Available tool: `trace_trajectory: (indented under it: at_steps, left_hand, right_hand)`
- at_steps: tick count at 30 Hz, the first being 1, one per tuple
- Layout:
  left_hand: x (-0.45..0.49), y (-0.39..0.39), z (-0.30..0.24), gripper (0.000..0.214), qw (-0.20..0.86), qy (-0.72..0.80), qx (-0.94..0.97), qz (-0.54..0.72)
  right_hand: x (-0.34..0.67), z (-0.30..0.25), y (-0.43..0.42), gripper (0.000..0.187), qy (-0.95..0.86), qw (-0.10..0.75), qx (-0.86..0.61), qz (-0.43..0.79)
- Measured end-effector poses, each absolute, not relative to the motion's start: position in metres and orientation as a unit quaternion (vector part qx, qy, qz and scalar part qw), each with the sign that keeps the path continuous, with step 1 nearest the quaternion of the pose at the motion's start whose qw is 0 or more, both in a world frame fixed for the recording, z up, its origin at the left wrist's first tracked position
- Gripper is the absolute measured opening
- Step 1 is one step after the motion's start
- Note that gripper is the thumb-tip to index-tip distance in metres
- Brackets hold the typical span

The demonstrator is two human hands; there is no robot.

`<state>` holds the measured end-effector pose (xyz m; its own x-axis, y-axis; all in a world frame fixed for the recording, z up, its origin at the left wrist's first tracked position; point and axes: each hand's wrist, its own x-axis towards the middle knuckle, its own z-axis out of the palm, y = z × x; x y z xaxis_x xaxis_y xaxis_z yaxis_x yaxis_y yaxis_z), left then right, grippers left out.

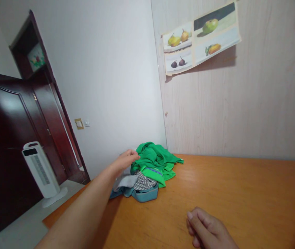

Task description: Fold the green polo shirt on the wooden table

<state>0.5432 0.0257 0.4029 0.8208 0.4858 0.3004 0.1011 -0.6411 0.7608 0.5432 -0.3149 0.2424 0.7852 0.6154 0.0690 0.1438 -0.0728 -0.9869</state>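
A heap of clothes lies on the wooden table by the wall. On top is a crumpled green garment. Beneath and in front of it are a black-and-white striped cloth, a light grey cloth and a blue garment with a thick band. My left hand reaches over the left side of the heap, its extended fingers at the green garment's edge; no grip on it shows. My right hand rests low over the table at the front, fingers curled in loosely, nothing seen in them.
The wooden table meets a white wall and a pale wood-grain panel. Fruit pictures are taped to the panel. On the floor at left stand a white tower fan or heater and a dark red door.
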Motion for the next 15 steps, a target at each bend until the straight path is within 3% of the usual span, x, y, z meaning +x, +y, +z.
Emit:
trace_trajectory:
  at_steps: [5,10,13,15]
  left_hand:
    - [0.581,0.021,0.400,0.057,0.378,0.200,0.838,0.340]
    - [0.610,0.022,0.392,0.092,0.325,0.215,0.869,0.306]
    - [0.622,0.021,0.388,0.098,0.320,0.249,0.865,0.297]
    - [0.628,0.020,0.385,0.089,0.331,0.264,0.854,0.302]
  right_hand:
    - [0.542,0.247,-0.315,0.053,-0.270,0.622,-0.712,0.182]
    - [0.542,0.253,-0.313,0.056,-0.278,0.619,-0.714,0.174]
    - [0.543,0.250,-0.312,0.055,-0.281,0.622,-0.708,0.179]
    - [0.543,0.247,-0.311,0.055,-0.274,0.630,-0.705,0.176]
